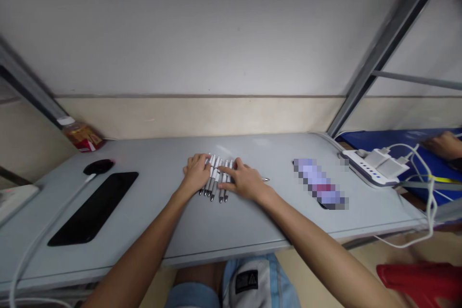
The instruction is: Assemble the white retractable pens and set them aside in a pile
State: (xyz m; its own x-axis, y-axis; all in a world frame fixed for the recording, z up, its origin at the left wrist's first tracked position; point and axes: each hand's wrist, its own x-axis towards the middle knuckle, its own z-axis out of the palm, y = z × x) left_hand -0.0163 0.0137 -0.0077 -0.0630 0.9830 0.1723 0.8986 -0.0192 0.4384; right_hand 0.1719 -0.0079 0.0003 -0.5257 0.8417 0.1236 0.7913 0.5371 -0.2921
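Observation:
Several white-and-grey pens (215,179) lie side by side in a row on the grey desk (231,231), their dark grips and silver tips toward me. At the row's left side my left hand (197,173) has its fingers bent and pressed together against the outer pens. My right hand (247,182) reaches over the row from the right; its index finger and thumb are stretched apart and touch the pens. The silver tip of another pen (266,179) pokes out to the right of my right hand, which hides the rest of it.
On the left are a black phone (94,209), a black round charger (98,167) with a white cable, and a bottle (82,135). A pixelated phone (319,183) and a white power strip (371,168) lie right. Another person's hand (445,145) rests over a blue surface.

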